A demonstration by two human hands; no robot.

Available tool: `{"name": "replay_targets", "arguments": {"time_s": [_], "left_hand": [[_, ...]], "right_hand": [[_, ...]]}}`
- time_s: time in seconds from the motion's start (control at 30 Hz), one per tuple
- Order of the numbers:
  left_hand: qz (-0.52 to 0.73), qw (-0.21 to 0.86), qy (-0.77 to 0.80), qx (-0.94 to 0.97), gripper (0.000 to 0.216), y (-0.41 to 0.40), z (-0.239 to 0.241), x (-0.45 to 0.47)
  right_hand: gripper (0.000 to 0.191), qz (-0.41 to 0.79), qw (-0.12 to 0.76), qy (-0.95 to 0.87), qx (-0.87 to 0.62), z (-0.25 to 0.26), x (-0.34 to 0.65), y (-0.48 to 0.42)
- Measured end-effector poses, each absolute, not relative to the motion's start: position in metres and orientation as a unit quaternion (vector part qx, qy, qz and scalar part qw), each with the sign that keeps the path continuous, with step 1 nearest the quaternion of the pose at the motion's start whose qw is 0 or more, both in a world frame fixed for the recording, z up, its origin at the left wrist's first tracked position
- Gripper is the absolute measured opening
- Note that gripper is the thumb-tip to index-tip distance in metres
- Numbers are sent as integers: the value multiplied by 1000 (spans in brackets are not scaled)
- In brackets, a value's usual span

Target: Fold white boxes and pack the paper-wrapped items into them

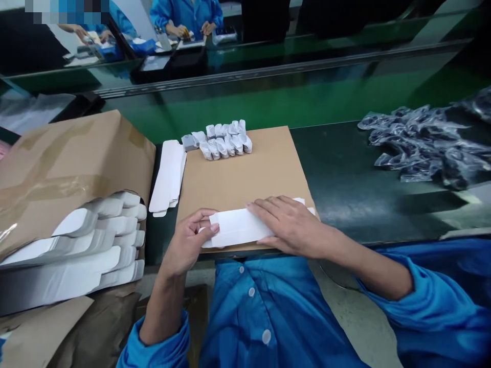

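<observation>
A long white paper carton (233,227) lies lengthwise along the near edge of a brown cardboard sheet (245,176). At its left end, my left hand (187,237) pinches the carton between thumb and fingers. My right hand (293,227) rests flat across the carton's right part, fingers stretched out together and covering much of it. White flaps show past the fingers at the right end. On the far side of the sheet stand several small items in white wrapping (226,140), set in rows.
Left of the sheet lies a small stack of flat white cartons (166,176). A large brown box (76,163) further left holds many more. Dark items in clear plastic bags (429,143) are heaped at right. Beyond a green partition (268,97), co-workers in blue handle things.
</observation>
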State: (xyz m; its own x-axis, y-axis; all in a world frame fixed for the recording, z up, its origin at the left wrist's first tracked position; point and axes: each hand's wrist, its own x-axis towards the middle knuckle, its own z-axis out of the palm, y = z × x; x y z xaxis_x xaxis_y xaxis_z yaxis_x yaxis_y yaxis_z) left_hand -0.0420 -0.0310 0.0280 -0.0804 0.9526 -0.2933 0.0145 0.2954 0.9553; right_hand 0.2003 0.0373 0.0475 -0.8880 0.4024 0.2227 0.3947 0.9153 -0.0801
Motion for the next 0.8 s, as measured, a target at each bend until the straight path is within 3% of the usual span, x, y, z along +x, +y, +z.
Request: {"name": "replay_targets", "arguments": {"time_s": [0.17,0.27,0.4,0.5,0.63,0.8], "left_hand": [[403,338,664,531,14,-27,25,-43],[397,287,682,543,6,-21,23,-49],[533,350,600,483,40,-20,26,-42],[630,317,522,480,60,-25,28,-11],[607,315,575,450,91,-22,23,32],[543,260,641,477,77,-11,17,22]], "right_hand": [[46,-77,105,-971,-203,42,198,35],[38,-105,112,-968,-197,40,200,33],[36,-75,162,-936,-303,35,207,47],[48,-45,235,-854,-463,28,198,47],[50,70,270,-872,-402,21,173,16],[61,350,305,-826,-319,41,178,17]]}}
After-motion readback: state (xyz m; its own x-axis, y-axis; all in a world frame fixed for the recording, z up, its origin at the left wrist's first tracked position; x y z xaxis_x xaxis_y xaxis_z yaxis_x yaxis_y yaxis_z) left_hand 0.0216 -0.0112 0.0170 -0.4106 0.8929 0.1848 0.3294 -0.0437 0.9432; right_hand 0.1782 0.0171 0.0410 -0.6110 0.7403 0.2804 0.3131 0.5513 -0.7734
